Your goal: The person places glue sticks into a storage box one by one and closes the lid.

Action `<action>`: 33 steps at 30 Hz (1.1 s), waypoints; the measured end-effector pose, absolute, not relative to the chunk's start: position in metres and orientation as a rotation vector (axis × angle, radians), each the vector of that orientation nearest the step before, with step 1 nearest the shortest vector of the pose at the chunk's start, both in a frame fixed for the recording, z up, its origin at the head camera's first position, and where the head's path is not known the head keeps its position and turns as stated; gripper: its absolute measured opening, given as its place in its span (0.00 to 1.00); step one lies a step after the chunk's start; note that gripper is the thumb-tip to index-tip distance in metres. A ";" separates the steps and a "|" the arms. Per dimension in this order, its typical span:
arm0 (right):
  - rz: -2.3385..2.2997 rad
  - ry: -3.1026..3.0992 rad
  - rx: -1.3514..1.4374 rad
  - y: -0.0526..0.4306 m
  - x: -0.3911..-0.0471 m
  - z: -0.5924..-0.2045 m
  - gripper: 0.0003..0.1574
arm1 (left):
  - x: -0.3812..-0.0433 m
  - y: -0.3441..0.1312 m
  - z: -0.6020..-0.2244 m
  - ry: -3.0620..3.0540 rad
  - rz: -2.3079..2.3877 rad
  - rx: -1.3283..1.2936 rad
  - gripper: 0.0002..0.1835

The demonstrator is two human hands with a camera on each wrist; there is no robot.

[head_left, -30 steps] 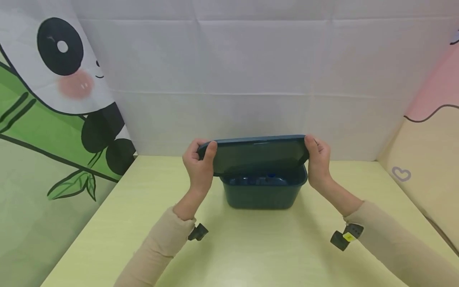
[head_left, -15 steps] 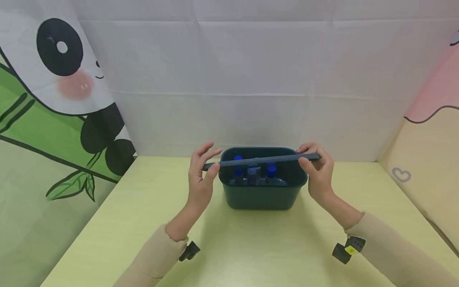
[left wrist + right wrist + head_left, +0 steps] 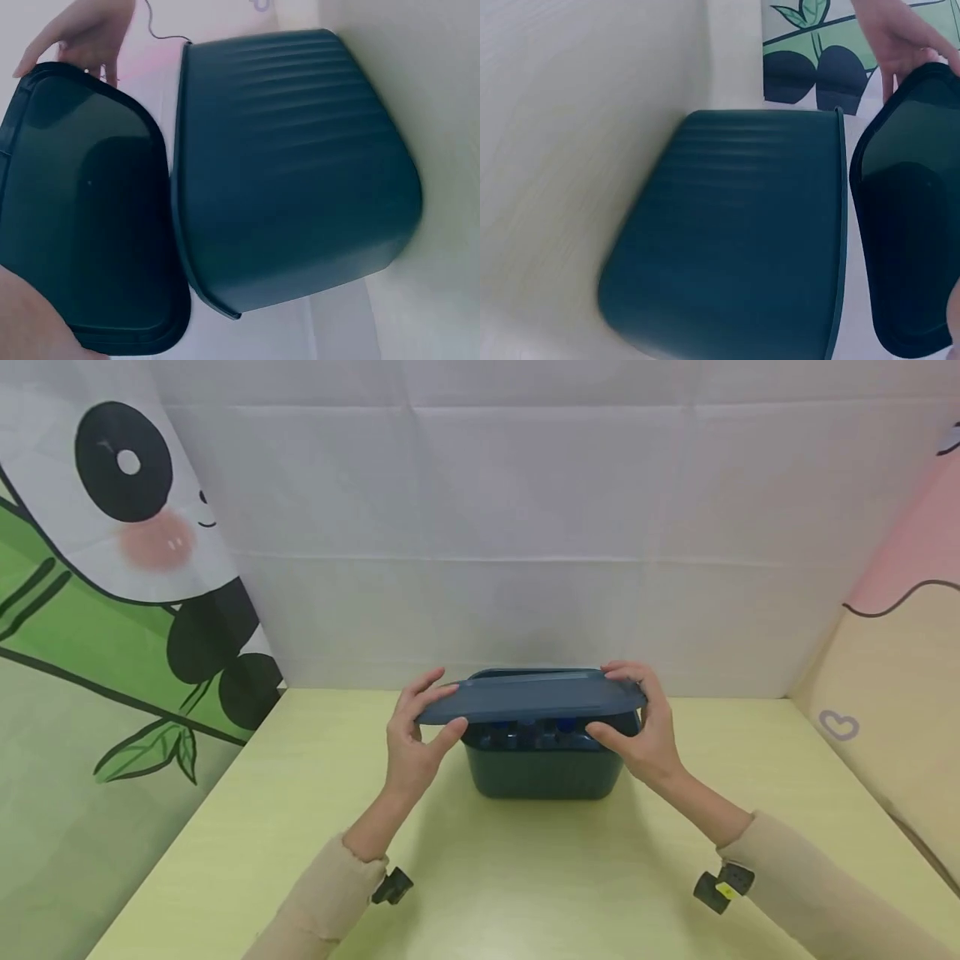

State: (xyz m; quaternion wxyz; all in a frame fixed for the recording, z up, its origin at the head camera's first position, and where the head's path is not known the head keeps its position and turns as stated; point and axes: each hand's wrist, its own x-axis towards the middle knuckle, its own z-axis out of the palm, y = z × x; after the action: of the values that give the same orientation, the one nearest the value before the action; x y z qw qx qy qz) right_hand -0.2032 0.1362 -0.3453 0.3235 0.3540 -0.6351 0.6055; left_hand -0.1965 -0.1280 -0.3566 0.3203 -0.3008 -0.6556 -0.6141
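Observation:
A dark blue-green lid (image 3: 536,697) is held aslant over the mouth of a matching plastic box (image 3: 543,774). My left hand (image 3: 412,743) holds its left end, fingers over the top and thumb by the near edge. At the other end my right hand (image 3: 647,735) grips it in much the same way. Through the gap under the lid, blue-capped clear bottles (image 3: 567,725) show in part inside the box. In the left wrist view the lid's underside (image 3: 90,210) faces the camera, apart from most of the box rim.
The box stands on a pale yellow table (image 3: 517,877), near its back edge. Behind it hangs a white cloth (image 3: 540,527). A panda-print cloth (image 3: 135,577) is at the left and a cream and pink one (image 3: 892,677) at the right.
The lid tipped from underside facing me, through edge-on, to its top showing, and came lower over the box. Both hands turned with it; the left fingers spread, then settled back on the lid.

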 end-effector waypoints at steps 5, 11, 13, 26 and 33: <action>1.603 -1.751 0.897 0.135 -0.198 -0.350 0.44 | -0.200 -0.131 -0.359 -1.669 -1.492 -0.846 0.29; 1.579 -1.727 0.936 0.131 -0.188 -0.358 0.48 | -0.199 -0.136 -0.364 -1.641 -1.417 -0.854 0.31; 1.583 -1.727 0.929 0.129 -0.185 -0.360 0.49 | -0.199 -0.137 -0.367 -1.645 -1.391 -0.846 0.33; 1.656 -1.767 0.638 0.119 -0.164 -0.366 0.56 | -0.200 -0.125 -0.383 -1.478 -1.316 -0.840 0.36; 1.752 -1.711 0.668 0.116 -0.160 -0.364 0.55 | -0.197 -0.123 -0.377 -1.451 -1.285 -0.807 0.43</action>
State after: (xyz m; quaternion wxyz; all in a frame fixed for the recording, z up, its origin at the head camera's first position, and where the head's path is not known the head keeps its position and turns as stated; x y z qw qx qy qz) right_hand -0.1604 0.1165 -0.3639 0.2973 0.2512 -0.6436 0.6590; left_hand -0.1968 -0.1228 -0.3768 0.4977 -0.3336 -0.5995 -0.5307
